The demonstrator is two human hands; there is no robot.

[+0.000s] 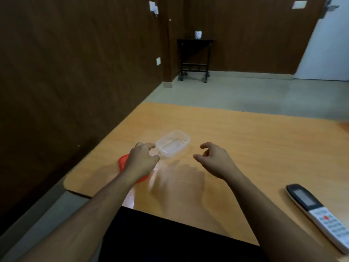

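A clear plastic container without a lid stands on the wooden table. My left hand is at its near left corner, fingers and thumb curled and touching or almost touching the rim. A red lid lies flat on the table under my left hand and wrist, mostly hidden. My right hand hovers to the right of the container, apart from it, fingers loosely curled and holding nothing.
A white and black remote control lies at the table's near right. A dark wood-panelled wall runs along the left. Beyond the table's far edge is grey floor, a small black trolley with a white pot, and a white door.
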